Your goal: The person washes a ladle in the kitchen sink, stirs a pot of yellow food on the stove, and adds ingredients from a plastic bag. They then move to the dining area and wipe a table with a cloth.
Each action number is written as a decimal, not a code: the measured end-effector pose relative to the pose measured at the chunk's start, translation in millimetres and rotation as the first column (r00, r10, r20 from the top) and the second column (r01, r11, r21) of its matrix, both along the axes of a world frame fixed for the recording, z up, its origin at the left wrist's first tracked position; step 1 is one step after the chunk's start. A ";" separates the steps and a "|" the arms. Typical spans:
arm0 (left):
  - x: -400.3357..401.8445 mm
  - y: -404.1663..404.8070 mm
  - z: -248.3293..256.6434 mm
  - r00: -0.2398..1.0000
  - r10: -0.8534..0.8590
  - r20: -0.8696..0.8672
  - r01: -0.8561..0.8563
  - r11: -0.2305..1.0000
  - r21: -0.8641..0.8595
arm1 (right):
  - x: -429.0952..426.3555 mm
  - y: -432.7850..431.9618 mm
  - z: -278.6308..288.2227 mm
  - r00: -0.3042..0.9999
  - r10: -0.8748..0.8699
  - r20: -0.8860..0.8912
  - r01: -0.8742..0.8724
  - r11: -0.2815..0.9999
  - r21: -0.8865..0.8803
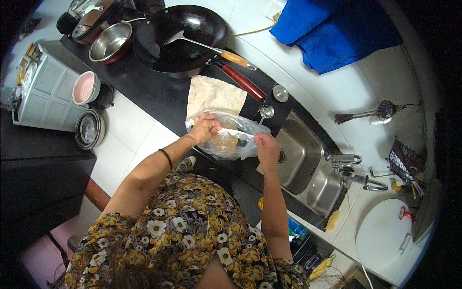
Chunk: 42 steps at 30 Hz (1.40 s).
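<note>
A clear plastic bag [248, 125] spans the gap between my two hands, above the front edge of the black counter. My left hand [205, 128] grips the gathered film on the bag's left side. On the right side, my right hand [267, 149] pinches the bag's rim between thumb and fingers. Through the film shows something pale yellow-brown [228, 141], too blurred by the plastic to name. Just beyond the bag lies a beige cloth [215, 94], partly covered by it. A shiny spoon or small ladle [266, 112] rests right behind the bag.
Behind the cloth stands a black wok [182, 39] holding a spatula [202, 44]; its red handle [243, 81] points toward the sink. A steel bowl [111, 43] is at the left. The double steel sink [303, 155] with faucets [348, 160] adjoins on the right.
</note>
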State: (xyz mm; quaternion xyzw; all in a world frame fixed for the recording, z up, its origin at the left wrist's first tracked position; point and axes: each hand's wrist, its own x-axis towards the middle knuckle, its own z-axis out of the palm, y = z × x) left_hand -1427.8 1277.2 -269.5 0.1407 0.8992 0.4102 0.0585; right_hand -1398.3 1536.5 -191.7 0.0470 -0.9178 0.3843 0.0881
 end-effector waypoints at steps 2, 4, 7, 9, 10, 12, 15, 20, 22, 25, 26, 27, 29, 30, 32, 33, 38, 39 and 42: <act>0.3 2.8 3.0 0.999 -0.003 -0.050 0.006 0.999 0.052 | 3.0 -0.7 8.4 0.999 0.042 0.030 -0.039 0.996 -0.083; 2.3 3.0 4.7 0.997 0.005 -0.078 0.003 0.994 0.109 | 9.1 -9.3 18.8 0.948 0.019 0.318 0.147 0.861 -0.488; 12.6 4.4 6.8 0.997 0.011 -0.071 0.003 0.981 0.196 | 15.3 -11.5 -2.1 0.883 -0.002 0.470 0.174 0.930 -0.323; 15.7 4.8 11.5 0.999 -0.011 -0.051 0.023 0.968 0.249 | 15.5 -19.9 -21.0 0.939 -0.004 0.345 0.084 0.972 -0.218; 20.1 5.7 9.1 0.998 0.003 -0.057 0.009 0.980 0.199 | 16.4 -37.6 -28.1 0.977 0.028 0.213 0.034 0.958 -0.284; 22.5 12.9 16.9 0.996 -0.005 -0.094 0.028 0.969 0.244 | 18.1 -55.5 -45.0 0.998 0.050 0.023 -0.045 0.979 -0.199; 22.3 11.1 23.3 0.992 0.057 -0.117 -0.017 0.948 0.317 | 13.8 -57.1 -60.3 0.999 0.027 -0.033 -0.023 0.993 0.117; 8.3 -41.3 9.1 0.918 0.319 0.237 -0.397 0.746 0.535 | 18.9 -1.9 -50.7 0.942 -0.182 0.282 0.226 0.965 -0.132; 12.2 -32.3 29.4 0.765 0.189 0.616 -0.563 0.661 0.497 | 15.4 -8.2 -38.6 0.998 -0.063 0.024 0.064 0.997 -0.052; 17.7 -15.7 27.2 0.830 0.129 0.542 -0.455 0.719 0.525 | 3.7 -44.7 -29.8 0.998 0.053 -0.030 -0.050 0.993 0.106; 19.1 -12.1 31.8 0.854 0.089 0.513 -0.414 0.714 0.565 | 2.5 -57.6 -23.3 0.997 0.042 0.066 -0.048 0.995 0.092; 19.2 -10.2 35.0 0.843 0.081 0.532 -0.446 0.659 0.605 | 0.1 -65.1 -19.2 0.986 0.032 0.161 -0.045 0.996 0.077; 14.5 -9.4 41.1 0.823 0.065 0.564 -0.505 0.539 0.674 | -5.1 -61.4 -23.3 0.973 0.016 0.229 -0.047 0.990 0.129; 12.8 -14.2 43.4 0.815 0.062 0.576 -0.515 0.532 0.671 | -6.0 -50.4 -34.3 0.986 0.041 0.159 -0.067 0.984 0.167; 14.1 -18.9 39.8 0.823 0.063 0.565 -0.477 0.616 0.626 | -7.4 -45.5 -43.0 0.999 0.036 0.035 -0.040 0.994 0.100; 14.5 -19.8 38.0 0.827 0.063 0.559 -0.457 0.656 0.601 | -8.1 -45.3 -48.1 1.000 -0.005 -0.017 0.005 1.000 -0.011; 17.7 14.7 93.8 0.948 -0.122 -0.295 0.007 0.932 -0.362 | -5.1 -65.3 -14.7 0.986 0.094 0.134 -0.052 0.956 -0.289; 16.2 13.3 90.3 0.961 -0.081 -0.265 -0.009 0.947 -0.321 | -1.1 -73.8 4.9 0.994 0.096 0.058 -0.079 0.966 -0.246; 13.2 -2.7 76.2 0.967 0.221 -0.129 -0.237 0.963 -0.128 | 11.7 -67.9 26.2 0.977 -0.030 0.211 0.084 0.965 -0.249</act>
